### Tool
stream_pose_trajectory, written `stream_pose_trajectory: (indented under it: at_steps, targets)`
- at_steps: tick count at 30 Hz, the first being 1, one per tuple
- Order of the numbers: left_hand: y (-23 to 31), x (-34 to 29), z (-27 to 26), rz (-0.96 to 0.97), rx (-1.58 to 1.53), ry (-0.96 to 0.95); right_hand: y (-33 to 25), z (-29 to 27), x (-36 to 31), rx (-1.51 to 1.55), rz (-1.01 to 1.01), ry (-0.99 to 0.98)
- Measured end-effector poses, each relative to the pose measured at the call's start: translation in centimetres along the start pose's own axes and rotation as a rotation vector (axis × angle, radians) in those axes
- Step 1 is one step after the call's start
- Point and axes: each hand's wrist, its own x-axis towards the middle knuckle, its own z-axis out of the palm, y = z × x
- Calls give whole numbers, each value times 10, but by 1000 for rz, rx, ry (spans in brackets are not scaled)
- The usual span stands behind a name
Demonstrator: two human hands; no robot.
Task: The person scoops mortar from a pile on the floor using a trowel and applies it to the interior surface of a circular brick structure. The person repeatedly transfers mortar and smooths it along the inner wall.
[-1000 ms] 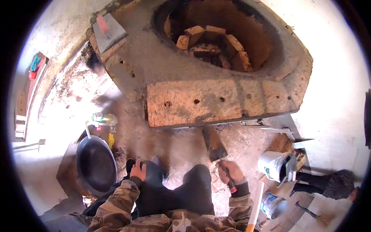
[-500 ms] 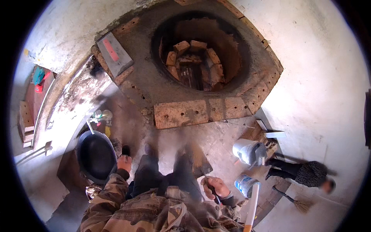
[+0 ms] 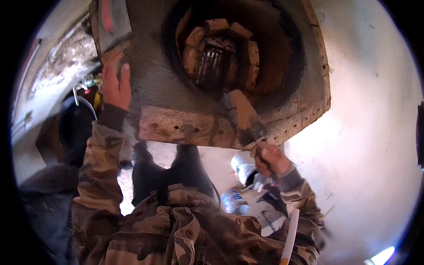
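Note:
My right hand (image 3: 273,160) is closed around the handle of a wide brush (image 3: 240,112) with tan bristles and a dark band. The brush lies over the front rim of a round brick stove (image 3: 152,92), its tip at the edge of the opening. My left hand (image 3: 116,86) rests on the stove's left edge, fingers stretched out and holding nothing. Just beyond those fingers is a grey plastering float (image 3: 115,22) with a red handle. Inside the dark opening, several bricks (image 3: 252,54) ring a metal grate (image 3: 210,66).
To the left, a black wok (image 3: 70,128) stands low beside the wall. A white bucket (image 3: 240,167) and a blue-and-white pail (image 3: 234,201) are on the floor below the stove's front. White walls (image 3: 362,132) close in the right side. A cigarette (image 3: 290,236) shows at the lower edge.
I have come closer to the stove. My left hand has risen onto its left edge, and my right hand has brought the brush up from beside my legs to the front rim.

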Motion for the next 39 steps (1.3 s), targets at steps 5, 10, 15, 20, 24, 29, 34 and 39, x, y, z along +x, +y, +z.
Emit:
stream_pose_trajectory:
  at_steps: [5, 10, 15, 20, 24, 29, 34, 39]
  targets:
    - [-22, -12, 24, 51, 118, 106, -99, -106, 28, -461, 261, 58]
    - [-30, -21, 39, 65, 156, 114, -170, -170, 71, -731, 400, 97]
    - [-31, -25, 34, 35, 158, 32, -217, -174, 125, -1247, 610, -39]
    - [-35, -30, 29, 71, 181, 14, -218, -204, 162, -1863, 375, -356]
    - [-32, -27, 28, 73, 178, 12, -198, -185, 162, -2168, 323, -358]
    - [-29, -26, 29, 70, 174, 8, -185, -159, 150, -2338, 577, -423]
    - [-27, -24, 30, 72, 172, 25, -193, -150, 151, -2412, 565, -517]
    - [-25, -24, 32, 77, 168, 21, -216, -121, 149, -2410, 593, -518]
